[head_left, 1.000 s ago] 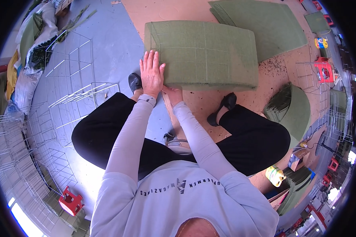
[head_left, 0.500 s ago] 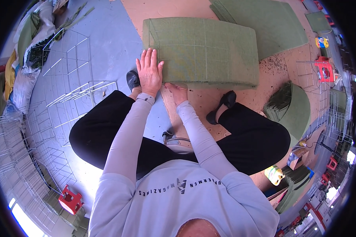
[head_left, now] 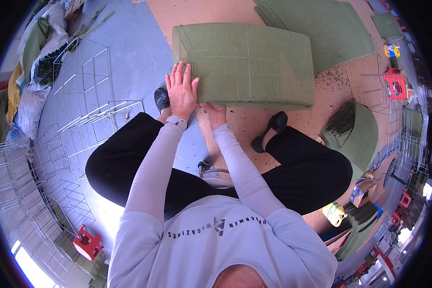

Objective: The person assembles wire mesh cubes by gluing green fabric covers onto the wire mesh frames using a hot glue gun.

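A wire grid frame covered with a green fabric-like sheet lies on the floor in front of me. Its wires show faintly through the covering. My left hand rests flat on its near left corner, fingers stretched out and thumb apart. Beside it, my right hand is at the near lower edge, close to the same corner. The right fingers are curled against that edge, pinching the green sheet there; their tips are partly hidden beneath it.
Bare wire frames stand at the left, near white sacks. Flat green sheets lie at the far right, and curved green pieces nearer. Red stools and a yellow-labelled bottle are around me.
Both hands keep their places on the covered frame. The whole view has shifted very slightly; nothing has been visibly taken hold of or let go.
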Motion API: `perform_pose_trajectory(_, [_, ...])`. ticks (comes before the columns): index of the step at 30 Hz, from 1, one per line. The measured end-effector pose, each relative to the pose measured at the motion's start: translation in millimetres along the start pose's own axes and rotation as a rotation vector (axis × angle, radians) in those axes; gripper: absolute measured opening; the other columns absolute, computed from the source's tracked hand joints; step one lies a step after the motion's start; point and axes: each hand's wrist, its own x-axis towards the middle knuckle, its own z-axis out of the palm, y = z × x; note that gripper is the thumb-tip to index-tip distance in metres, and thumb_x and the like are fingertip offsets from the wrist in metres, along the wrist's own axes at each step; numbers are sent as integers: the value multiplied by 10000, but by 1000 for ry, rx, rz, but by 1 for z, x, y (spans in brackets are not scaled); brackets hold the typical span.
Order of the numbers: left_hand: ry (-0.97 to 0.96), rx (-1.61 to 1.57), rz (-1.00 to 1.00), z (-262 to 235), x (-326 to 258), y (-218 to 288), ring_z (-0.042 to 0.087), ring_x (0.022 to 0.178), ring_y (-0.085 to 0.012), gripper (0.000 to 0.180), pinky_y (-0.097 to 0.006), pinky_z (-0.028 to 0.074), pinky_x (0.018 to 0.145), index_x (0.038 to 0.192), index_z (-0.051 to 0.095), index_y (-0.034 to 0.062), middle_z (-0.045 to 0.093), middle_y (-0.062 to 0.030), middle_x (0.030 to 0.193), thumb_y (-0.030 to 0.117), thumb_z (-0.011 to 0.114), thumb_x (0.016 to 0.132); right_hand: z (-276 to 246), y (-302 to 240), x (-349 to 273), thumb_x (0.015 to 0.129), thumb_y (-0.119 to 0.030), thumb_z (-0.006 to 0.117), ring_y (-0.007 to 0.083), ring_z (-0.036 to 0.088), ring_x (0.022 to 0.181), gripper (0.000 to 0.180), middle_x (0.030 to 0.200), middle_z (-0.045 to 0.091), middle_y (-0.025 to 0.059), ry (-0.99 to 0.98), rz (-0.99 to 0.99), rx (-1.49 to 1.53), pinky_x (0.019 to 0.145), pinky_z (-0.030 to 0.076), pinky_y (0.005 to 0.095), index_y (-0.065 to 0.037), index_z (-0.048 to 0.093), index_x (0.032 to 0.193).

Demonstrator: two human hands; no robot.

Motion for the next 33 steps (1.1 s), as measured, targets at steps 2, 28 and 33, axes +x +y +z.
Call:
perform_pose_trajectory(2, [2, 18, -6, 0, -1, -3, 310, 1317, -327, 472, -540, 215, 1072, 1291, 472, 39, 388, -151, 1389, 353, 447, 940, 11, -7, -6, 767, -56, 711, 84, 564, 688, 92, 781, 665, -3, 14, 8, 96, 623, 404, 243, -74, 668, 846])
perform_pose_trajectory(28, [-41, 63, 73, 2, 15, 27, 307, 1330, -314, 496, -457, 237, 1102, 1315, 434, 20, 419, -151, 1368, 357, 430, 951, -9, -12, -14, 728, -16, 740, 113, 604, 840, 283, 919, 668, 14, -4, 137, 136, 759, 469, 271, -56, 655, 995])
perform_pose_trajectory(33, [2, 75, 108, 1, 12, 29, 360, 1292, -309, 461, -460, 261, 1084, 1288, 457, 22, 465, -136, 1323, 338, 430, 953, -14, -13, -9, 742, -65, 740, 108, 615, 738, 185, 811, 680, 9, 6, -21, 44, 657, 430, 255, -77, 674, 915])
